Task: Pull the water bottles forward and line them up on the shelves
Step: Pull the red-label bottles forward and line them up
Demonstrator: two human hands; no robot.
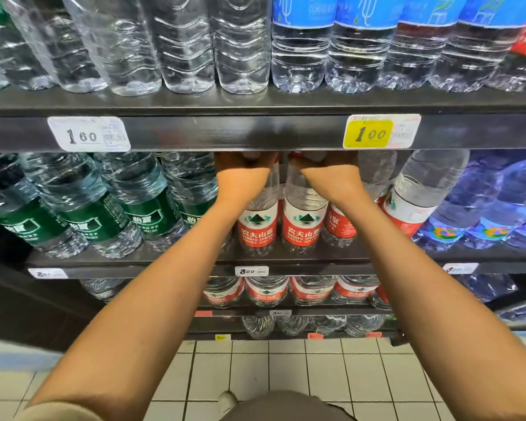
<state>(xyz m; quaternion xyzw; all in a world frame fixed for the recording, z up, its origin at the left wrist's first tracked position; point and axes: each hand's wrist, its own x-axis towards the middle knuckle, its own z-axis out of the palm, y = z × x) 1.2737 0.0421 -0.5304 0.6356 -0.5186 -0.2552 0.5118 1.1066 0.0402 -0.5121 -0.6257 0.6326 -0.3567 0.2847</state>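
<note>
- head view: left hand and right hand each curl over a red-label bottle top, just under the yellow price tag's shelf edge.
- fingertips hidden; grip depth unclear.
- risk: a hard pull could tip those bottles off the front lip, or knock the leaning bottle right of them.

You get bright, even light from above: it glints on the clear ribbed plastic bottles, while the black shelf edge throws a hard shadow across both wrists. Wide-angle bending tilts everything near the edges, and the purple-tinted bottles look smeared.
</note>
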